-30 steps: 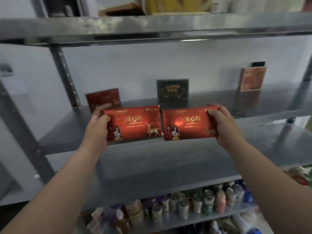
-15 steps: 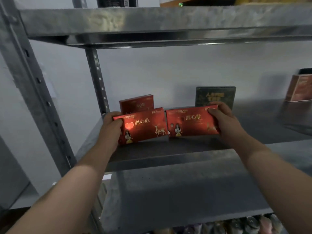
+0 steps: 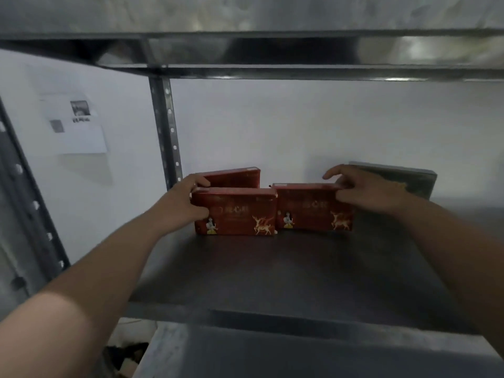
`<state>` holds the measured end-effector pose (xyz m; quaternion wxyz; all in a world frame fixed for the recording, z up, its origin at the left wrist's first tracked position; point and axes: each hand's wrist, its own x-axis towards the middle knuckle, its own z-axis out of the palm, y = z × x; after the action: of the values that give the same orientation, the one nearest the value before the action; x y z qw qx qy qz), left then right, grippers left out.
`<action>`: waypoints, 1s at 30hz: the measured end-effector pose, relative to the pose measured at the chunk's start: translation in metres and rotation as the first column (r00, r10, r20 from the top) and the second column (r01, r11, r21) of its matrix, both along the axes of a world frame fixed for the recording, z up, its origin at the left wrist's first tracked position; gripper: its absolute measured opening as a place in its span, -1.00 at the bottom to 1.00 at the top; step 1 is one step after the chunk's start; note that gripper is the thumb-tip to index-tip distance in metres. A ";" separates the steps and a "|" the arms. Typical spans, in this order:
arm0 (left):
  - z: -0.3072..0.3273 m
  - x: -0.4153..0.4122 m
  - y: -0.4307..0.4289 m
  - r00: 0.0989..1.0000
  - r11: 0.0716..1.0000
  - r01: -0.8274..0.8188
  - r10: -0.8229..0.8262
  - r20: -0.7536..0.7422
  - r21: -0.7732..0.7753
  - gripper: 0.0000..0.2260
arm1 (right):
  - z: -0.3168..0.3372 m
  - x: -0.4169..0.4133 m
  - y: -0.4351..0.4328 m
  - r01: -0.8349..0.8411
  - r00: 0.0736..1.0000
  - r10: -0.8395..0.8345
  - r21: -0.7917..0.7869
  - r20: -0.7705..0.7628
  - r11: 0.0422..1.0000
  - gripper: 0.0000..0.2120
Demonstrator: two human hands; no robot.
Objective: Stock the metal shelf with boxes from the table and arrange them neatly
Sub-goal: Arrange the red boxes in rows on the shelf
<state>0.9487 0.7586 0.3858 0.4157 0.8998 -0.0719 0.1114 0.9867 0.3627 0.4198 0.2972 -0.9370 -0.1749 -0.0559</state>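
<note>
Red cardboard filled both your hands. The left red box and the right red box stood upright side by side on the metal shelf, well back from its front edge, their near ends touching or all but touching. Your left hand gripped the outer end of the left red box, fingers curled over its top and thumb on its front face. Your right hand held the upper outer corner of the right red box, thumb on the front and fingers over the top, the forefinger raised off it.

Just behind the left red box stood a third red box, near the perforated upright post. A dark box stood at the back, partly behind your right hand. The shelf surface was dull grey metal, with another shelf board close overhead. Behind ran a plain white wall, with a printed paper sheet stuck on it to the left.
</note>
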 end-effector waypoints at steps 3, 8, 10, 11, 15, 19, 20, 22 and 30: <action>0.004 0.008 0.003 1.000 0.996 -0.008 0.006 0.027 0.093 -0.66 | 0.006 0.014 0.007 -0.064 0.996 0.078 -0.232 0.049 0.971 -0.67; 0.026 0.029 0.008 0.993 0.976 -0.094 0.080 0.082 0.195 -0.79 | 0.005 0.025 0.031 -0.096 0.978 0.160 -0.393 0.133 0.915 -0.55; 0.038 0.044 0.011 0.979 0.973 -0.157 0.130 0.158 0.172 -0.75 | 0.004 0.030 0.041 -0.083 0.975 0.161 -0.425 0.151 0.901 -0.49; 0.043 0.053 0.013 0.974 0.968 -0.173 0.141 0.176 0.181 -0.72 | 0.005 0.032 0.045 -0.069 0.975 0.153 -0.433 0.162 0.899 -0.50; 0.051 0.089 0.015 0.994 0.899 -0.090 0.053 0.099 0.428 -0.51 | 0.002 0.042 0.054 0.051 0.971 0.070 -0.488 0.227 0.871 -0.56; 0.049 0.115 0.014 0.999 0.724 0.038 -0.015 -0.040 0.689 -0.50 | -0.005 0.046 0.061 0.149 0.958 0.003 -0.509 0.286 0.847 -0.66; 0.049 0.119 0.013 0.998 0.693 0.059 -0.042 -0.041 0.719 -0.57 | -0.007 0.047 0.062 0.165 0.955 -0.009 -0.507 0.295 0.846 -0.67; 0.047 0.127 0.014 0.995 0.669 0.085 -0.094 -0.030 0.738 -0.71 | -0.009 0.049 0.067 0.192 0.951 -0.032 -0.508 0.307 0.840 -0.65; 0.045 0.146 0.023 0.993 0.655 0.072 -0.120 0.010 0.752 -0.85 | -0.011 0.067 0.086 0.240 0.937 -0.065 -0.498 0.343 0.833 -0.74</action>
<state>1.0946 0.7814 0.4310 0.0113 0.9823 -0.1709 0.0762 1.0540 0.4491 0.4086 -0.0114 -0.9725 -0.1521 -0.1763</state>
